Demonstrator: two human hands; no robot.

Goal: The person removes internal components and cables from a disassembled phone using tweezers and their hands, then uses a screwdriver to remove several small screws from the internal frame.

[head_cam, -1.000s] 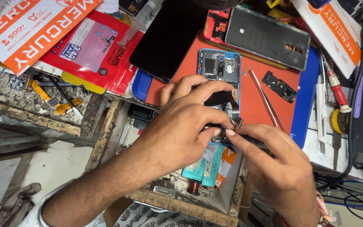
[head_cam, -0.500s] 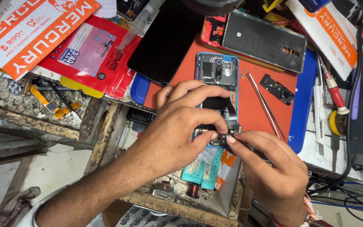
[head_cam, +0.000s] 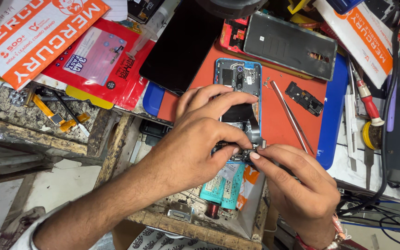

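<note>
At frame centre, the left hand pinches the opened phone on the orange mat; the right hand pinches a small part at its lower end. Pulling hard could tear the flex.

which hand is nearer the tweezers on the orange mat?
Right. The right hand sits just below the tweezers, fingertips near their lower end; the left hand lies further left, over the opened phone.
</note>
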